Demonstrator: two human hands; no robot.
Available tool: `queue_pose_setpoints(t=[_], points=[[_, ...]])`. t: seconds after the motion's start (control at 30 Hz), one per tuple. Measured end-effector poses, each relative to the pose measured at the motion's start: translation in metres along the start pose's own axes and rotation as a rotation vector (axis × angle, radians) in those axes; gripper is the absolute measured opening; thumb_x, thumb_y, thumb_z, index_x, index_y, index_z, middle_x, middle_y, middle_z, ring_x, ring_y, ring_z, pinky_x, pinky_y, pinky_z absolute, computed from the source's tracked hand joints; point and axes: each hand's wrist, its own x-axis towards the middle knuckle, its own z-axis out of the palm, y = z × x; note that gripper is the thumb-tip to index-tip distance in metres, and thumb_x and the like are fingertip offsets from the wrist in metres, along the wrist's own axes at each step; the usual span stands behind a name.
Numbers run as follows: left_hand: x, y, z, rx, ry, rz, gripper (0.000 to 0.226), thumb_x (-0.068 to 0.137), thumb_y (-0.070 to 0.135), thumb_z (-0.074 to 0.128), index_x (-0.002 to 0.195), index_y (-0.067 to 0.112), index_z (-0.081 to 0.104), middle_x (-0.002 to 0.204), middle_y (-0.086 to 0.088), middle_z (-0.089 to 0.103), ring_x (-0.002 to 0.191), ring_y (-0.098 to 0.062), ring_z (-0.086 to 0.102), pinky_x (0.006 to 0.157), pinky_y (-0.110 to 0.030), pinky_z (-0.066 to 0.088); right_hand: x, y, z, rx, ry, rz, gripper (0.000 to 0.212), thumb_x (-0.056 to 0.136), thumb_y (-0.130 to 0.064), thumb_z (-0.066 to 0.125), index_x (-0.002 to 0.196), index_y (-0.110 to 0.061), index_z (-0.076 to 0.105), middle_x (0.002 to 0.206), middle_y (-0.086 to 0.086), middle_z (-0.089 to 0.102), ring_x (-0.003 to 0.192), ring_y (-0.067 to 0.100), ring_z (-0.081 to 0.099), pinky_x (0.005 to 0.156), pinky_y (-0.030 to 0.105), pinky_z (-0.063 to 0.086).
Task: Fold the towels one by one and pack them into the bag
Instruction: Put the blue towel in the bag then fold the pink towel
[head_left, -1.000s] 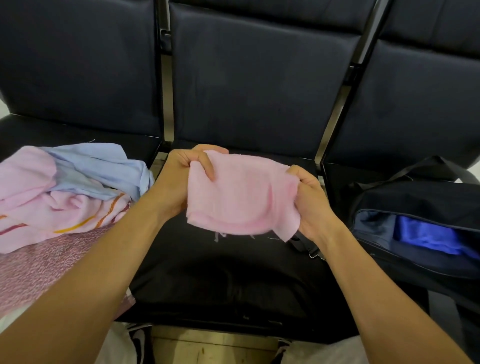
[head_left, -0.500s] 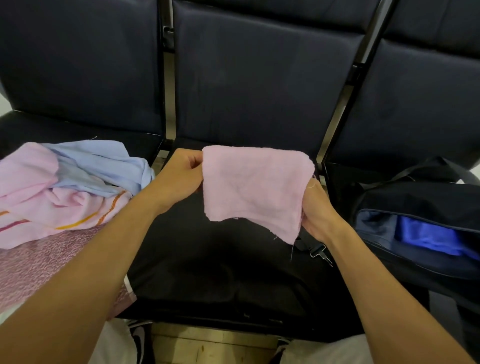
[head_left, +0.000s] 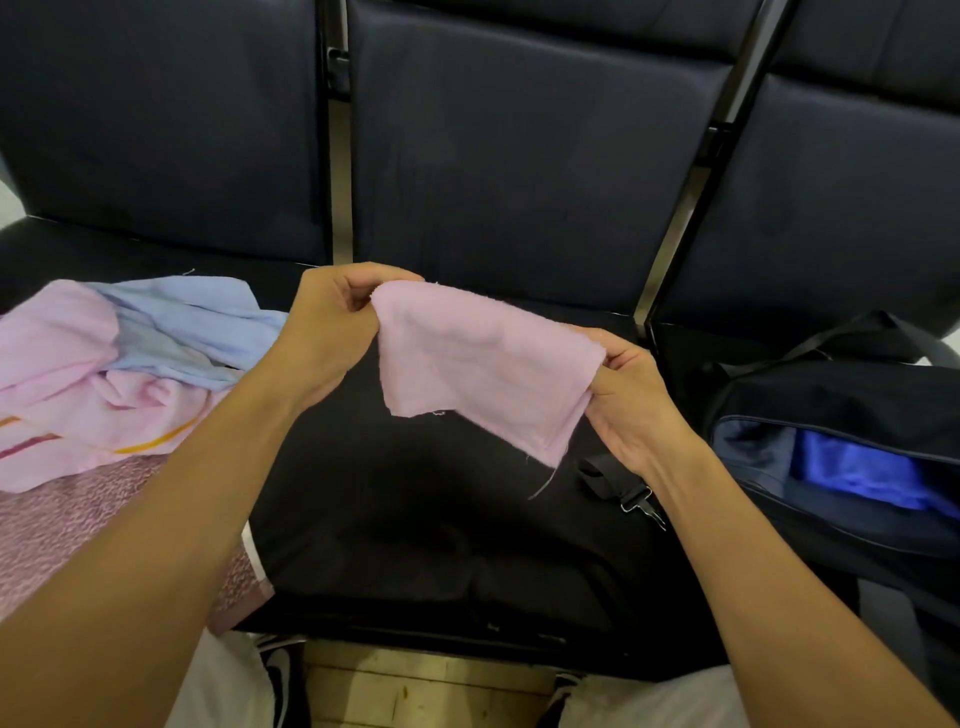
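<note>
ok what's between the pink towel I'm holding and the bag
In the head view, between the pink towel and the bag is the right hand gripping the towel's edge, and lower down a black strap clip on the seat.

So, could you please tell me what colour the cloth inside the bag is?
Bright blue cloth, seen in the head view.

Pink towel between my fingers was thin matt cloth, edges frayed with loose threads. Seat under it was dark matt upholstery; frame bars looked like brushed metal. Bag was dark woven fabric, its strap clip shiny metal. The heap of towels looked soft and matt.
</note>
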Motion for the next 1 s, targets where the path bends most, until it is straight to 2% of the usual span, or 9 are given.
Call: queue_pose_setpoints(t=[0.13, 0.23, 0.3, 0.37, 0.43, 0.67, 0.8, 0.9, 1.0], points=[[0.000, 0.003, -0.001, -0.356, -0.034, -0.199, 0.031, 0.095, -0.006, 0.048, 0.102, 0.013, 0.072, 0.110, -0.002, 0.072, 0.106, -0.013, 0.067, 0.092, -0.028, 0.054, 0.000, 0.000, 0.001, 0.036, 0.011, -0.038, 0.035, 0.088, 0.011, 0.062, 0.090, -0.019, 0.079, 0.104, 0.003, 0.076, 0.103, 0.021, 0.071, 0.074, 0.028, 0.059], [0.002, 0.007, 0.000, -0.537, 0.008, -0.275, 0.034, 0.096, -0.007, 0.040, 0.097, 0.007, 0.071, 0.111, -0.008, 0.072, 0.107, -0.017, 0.068, 0.096, -0.031, 0.053, 0.000, 0.000, 0.000, 0.014, 0.031, -0.047, 0.028, 0.087, 0.009, 0.064, 0.096, -0.014, 0.077, 0.104, 0.004, 0.076, 0.101, 0.022, 0.071, 0.074, 0.029, 0.059], [0.002, 0.009, 0.000, -0.563, 0.018, -0.275, 0.029, 0.096, -0.004, 0.044, 0.099, 0.007, 0.071, 0.111, -0.009, 0.072, 0.107, -0.018, 0.067, 0.095, -0.030, 0.053, 0.000, 0.000, 0.001, 0.023, 0.029, -0.046, 0.026, 0.087, 0.008, 0.065, 0.099, -0.011, 0.075, 0.105, 0.006, 0.075, 0.101, 0.022, 0.071, 0.076, 0.031, 0.059], [0.003, 0.007, -0.001, -0.476, 0.006, -0.248, 0.023, 0.094, -0.001, 0.054, 0.105, 0.011, 0.071, 0.112, -0.004, 0.072, 0.108, -0.015, 0.067, 0.093, -0.029, 0.054, -0.001, -0.001, 0.001, 0.039, 0.020, -0.044, 0.025, 0.087, 0.008, 0.065, 0.099, -0.012, 0.075, 0.105, 0.008, 0.075, 0.102, 0.024, 0.071, 0.080, 0.032, 0.060], [0.002, 0.004, -0.001, -0.378, -0.015, -0.209, 0.026, 0.089, 0.000, 0.062, 0.111, 0.013, 0.069, 0.114, -0.001, 0.071, 0.108, -0.013, 0.066, 0.092, -0.029, 0.053, -0.002, -0.002, 0.001, 0.051, 0.002, -0.046, 0.026, 0.086, 0.009, 0.064, 0.096, -0.013, 0.075, 0.101, 0.006, 0.076, 0.101, 0.022, 0.071, 0.079, 0.030, 0.060], [0.003, 0.000, -0.004, -0.244, -0.001, -0.118, 0.035, 0.085, -0.006, 0.065, 0.117, 0.008, 0.065, 0.112, 0.002, 0.070, 0.106, -0.007, 0.066, 0.092, -0.024, 0.054, -0.005, -0.001, 0.001, 0.031, -0.074, -0.077, 0.035, 0.091, 0.011, 0.058, 0.085, -0.017, 0.078, 0.097, 0.004, 0.076, 0.100, 0.020, 0.070, 0.078, 0.024, 0.056], [0.003, 0.000, -0.004, -0.145, -0.031, -0.069, 0.038, 0.081, -0.008, 0.068, 0.114, 0.011, 0.064, 0.113, 0.003, 0.069, 0.107, -0.006, 0.065, 0.094, -0.021, 0.052, -0.005, -0.001, 0.002, 0.045, -0.111, -0.063, 0.040, 0.089, 0.012, 0.058, 0.081, -0.020, 0.080, 0.095, 0.004, 0.077, 0.096, 0.017, 0.072, 0.077, 0.024, 0.057], [0.003, -0.002, -0.004, 0.033, -0.084, -0.009, 0.045, 0.078, -0.001, 0.074, 0.118, 0.016, 0.062, 0.113, 0.006, 0.067, 0.107, -0.004, 0.063, 0.092, -0.016, 0.050, -0.005, -0.001, 0.001, 0.028, -0.124, -0.043, 0.032, 0.088, 0.009, 0.061, 0.086, -0.018, 0.078, 0.096, 0.003, 0.077, 0.094, 0.017, 0.072, 0.077, 0.025, 0.057], [0.003, -0.007, 0.001, 0.262, -0.068, 0.057, 0.043, 0.082, 0.006, 0.074, 0.121, 0.019, 0.064, 0.114, 0.005, 0.064, 0.107, -0.008, 0.059, 0.096, -0.023, 0.047, -0.006, -0.002, 0.000, -0.012, -0.135, -0.009, 0.024, 0.090, 0.004, 0.060, 0.095, -0.015, 0.074, 0.093, -0.001, 0.076, 0.091, 0.012, 0.072, 0.074, 0.023, 0.056]])
